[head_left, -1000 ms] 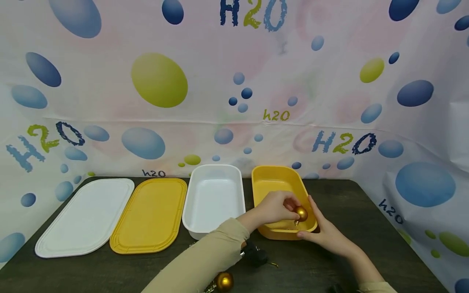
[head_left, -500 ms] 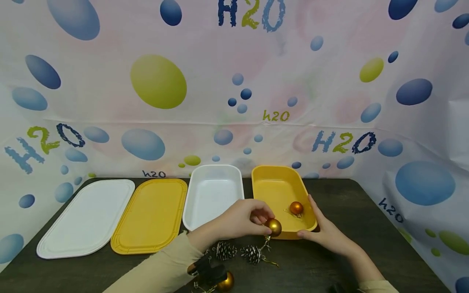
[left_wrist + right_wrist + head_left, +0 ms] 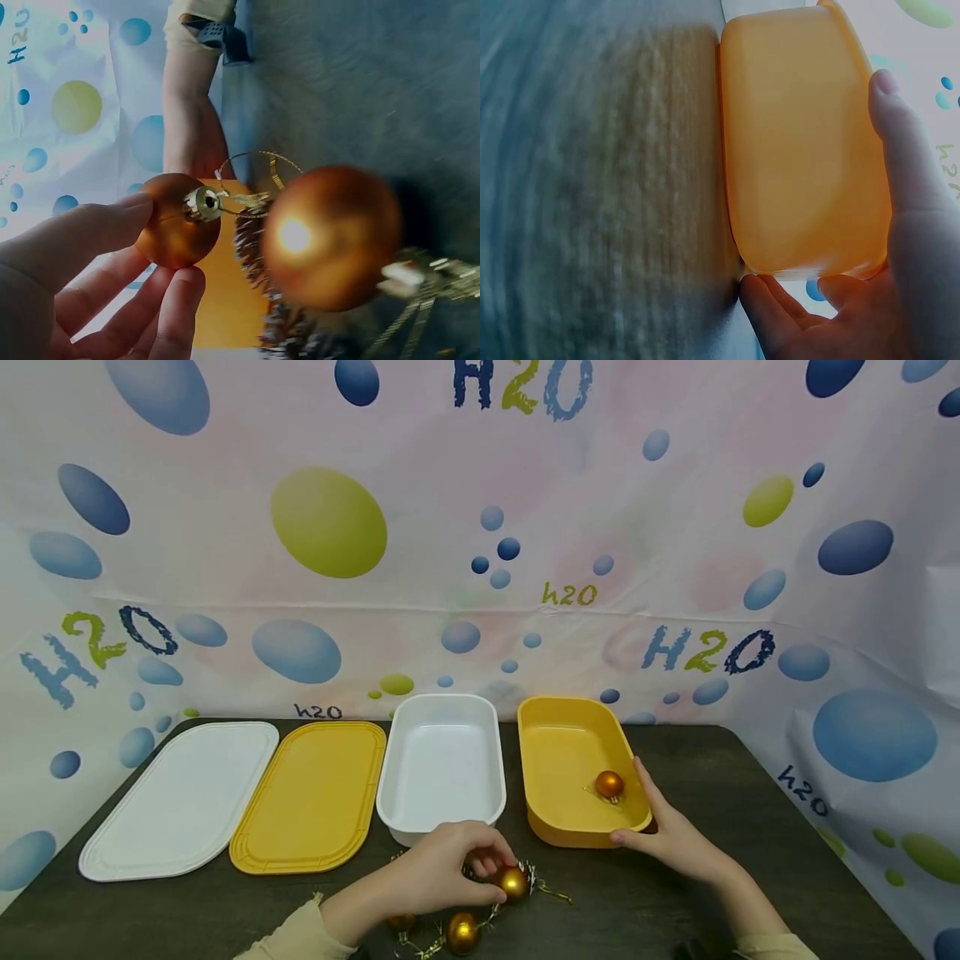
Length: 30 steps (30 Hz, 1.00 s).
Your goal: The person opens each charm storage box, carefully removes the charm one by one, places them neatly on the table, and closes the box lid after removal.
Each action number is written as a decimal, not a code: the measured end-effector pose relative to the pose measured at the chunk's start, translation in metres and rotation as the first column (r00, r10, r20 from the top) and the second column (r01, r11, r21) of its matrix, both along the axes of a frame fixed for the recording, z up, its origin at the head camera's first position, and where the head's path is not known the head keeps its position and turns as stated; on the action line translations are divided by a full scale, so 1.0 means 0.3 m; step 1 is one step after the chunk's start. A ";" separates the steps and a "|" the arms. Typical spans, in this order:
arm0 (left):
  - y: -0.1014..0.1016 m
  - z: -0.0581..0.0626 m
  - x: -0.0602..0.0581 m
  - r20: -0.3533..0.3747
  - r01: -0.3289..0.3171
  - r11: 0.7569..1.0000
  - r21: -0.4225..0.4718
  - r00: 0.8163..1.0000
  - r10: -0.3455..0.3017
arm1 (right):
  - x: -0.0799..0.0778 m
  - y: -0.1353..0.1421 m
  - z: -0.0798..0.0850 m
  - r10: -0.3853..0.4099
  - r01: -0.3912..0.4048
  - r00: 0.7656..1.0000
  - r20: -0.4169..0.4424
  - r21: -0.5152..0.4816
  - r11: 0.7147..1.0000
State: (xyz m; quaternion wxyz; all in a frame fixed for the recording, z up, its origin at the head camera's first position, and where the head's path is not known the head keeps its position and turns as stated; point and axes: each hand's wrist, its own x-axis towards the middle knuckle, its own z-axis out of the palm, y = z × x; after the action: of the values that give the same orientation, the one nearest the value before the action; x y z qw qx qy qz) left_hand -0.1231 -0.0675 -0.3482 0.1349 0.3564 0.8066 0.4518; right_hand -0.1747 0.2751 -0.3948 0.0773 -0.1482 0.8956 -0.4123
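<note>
My left hand pinches a gold Christmas ball between thumb and fingertips, low over the table in front of the white container. In the left wrist view the held ball's metal cap and gold loop face the camera, and a second Christmas ball looms beside it. Pine cones show behind, mostly covered in the head view. My right hand grips the near right corner of the yellow container, thumb at the front and fingers along its side. An orange-gold ball lies inside that container.
Left of the yellow container stands a white container. Farther left lie a yellow lid and a white lid. Another gold ball with tinsel string rests near the table's front, and a printed backdrop hangs behind.
My left hand has carried a gold ball from inside the yellow container, over its front rim, down and left to the ornaments. The right hand keeps its grip on the container.
</note>
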 end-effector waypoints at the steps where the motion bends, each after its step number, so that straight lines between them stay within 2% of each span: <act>1: -0.005 -0.005 0.007 0.003 -0.001 1.000 -0.002 1.000 0.001 | 0.000 0.000 0.001 0.000 0.000 1.000 -0.001 0.002 1.000; 11: -0.015 -0.061 0.072 0.050 0.023 0.996 0.088 0.998 -0.028 | -0.004 0.003 0.002 0.011 -0.011 1.000 0.003 -0.009 1.000; 16: -0.007 -0.082 0.085 -0.035 0.031 0.996 0.080 0.999 -0.029 | -0.005 0.004 0.001 0.011 -0.011 1.000 0.004 -0.007 1.000; 22: 0.003 -0.104 0.087 -0.147 0.023 0.999 0.027 0.989 -0.019 | -0.002 0.003 0.002 0.009 -0.009 1.000 0.004 -0.005 1.000; 30: 0.010 -0.127 0.082 -0.220 0.045 0.999 -0.001 0.974 -0.044 | -0.001 0.002 0.000 0.009 -0.009 1.000 -0.002 -0.005 1.000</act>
State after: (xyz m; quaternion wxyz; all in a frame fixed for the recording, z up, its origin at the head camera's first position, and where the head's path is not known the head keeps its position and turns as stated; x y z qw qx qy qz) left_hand -0.0985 -0.0646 -0.3863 0.0539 0.4224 0.8075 0.4081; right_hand -0.1751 0.2756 -0.3948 0.0780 -0.1528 0.8940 -0.4140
